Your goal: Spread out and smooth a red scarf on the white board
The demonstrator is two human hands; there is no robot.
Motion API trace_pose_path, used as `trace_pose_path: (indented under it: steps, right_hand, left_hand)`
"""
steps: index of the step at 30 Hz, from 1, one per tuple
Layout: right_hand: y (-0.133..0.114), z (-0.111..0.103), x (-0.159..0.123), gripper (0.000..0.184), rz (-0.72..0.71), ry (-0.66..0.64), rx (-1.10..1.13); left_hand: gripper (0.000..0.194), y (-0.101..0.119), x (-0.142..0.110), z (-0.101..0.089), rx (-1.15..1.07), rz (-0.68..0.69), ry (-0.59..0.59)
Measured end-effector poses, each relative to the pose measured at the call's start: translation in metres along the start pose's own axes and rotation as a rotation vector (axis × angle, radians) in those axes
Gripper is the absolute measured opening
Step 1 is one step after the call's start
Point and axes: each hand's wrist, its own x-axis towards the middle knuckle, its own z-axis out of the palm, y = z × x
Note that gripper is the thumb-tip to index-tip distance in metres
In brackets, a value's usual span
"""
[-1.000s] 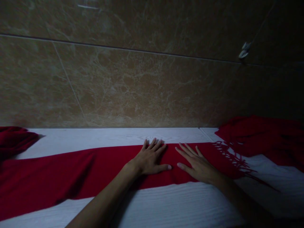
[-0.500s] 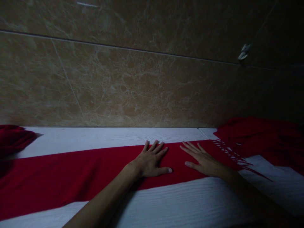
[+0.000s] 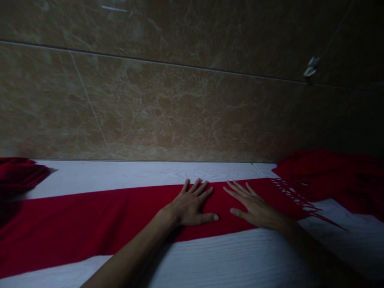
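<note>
A long red scarf point(image 3: 99, 216) with a knotted fringe point(image 3: 292, 196) at its right end lies stretched across a whitish wood-grain surface. My left hand point(image 3: 192, 206) rests flat on the scarf near the middle, fingers spread and thumb pointing right. To its right, my right hand point(image 3: 250, 204) also lies on the cloth with its fingers apart, close to the fringed end. Neither hand grips anything. Soft creases run across the scarf left of my left forearm. Its left end runs out of view.
A heap of red cloth point(image 3: 333, 176) is bunched at the right, by the fringe. Another red bundle point(image 3: 21, 174) sits at the far left. Behind the surface point(image 3: 120, 172) rises a brown marble-patterned wall point(image 3: 168, 108), with a small white fitting point(image 3: 311, 67) on it at upper right.
My right hand has slid slightly left over the scarf, nearer to my left hand. My left hand stays in place. The view has shifted a little.
</note>
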Motion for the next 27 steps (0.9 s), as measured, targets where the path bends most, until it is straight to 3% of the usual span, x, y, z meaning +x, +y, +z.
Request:
trace_pose_path:
  steps: [5,11,16,27]
  right_hand:
    - [0.01,0.003,-0.004,0.078,0.036,0.007,0.003]
    - [-0.014,0.003,0.006,0.077,-0.005,0.111,0.002]
    - [-0.019,0.008,0.011,0.077,0.018,0.055,0.001]
    - [-0.022,0.006,0.009,0.076,0.025,0.062,0.002]
  left_hand:
    - [0.105,0.0,0.0,0.0,-0.015,0.001,0.0]
    - [0.106,-0.001,0.002,0.001,-0.009,0.004,0.007]
    - [0.106,-0.001,0.0,0.001,-0.026,0.001,-0.002]
    - [0.107,0.001,0.0,-0.002,-0.032,0.002,-0.009]
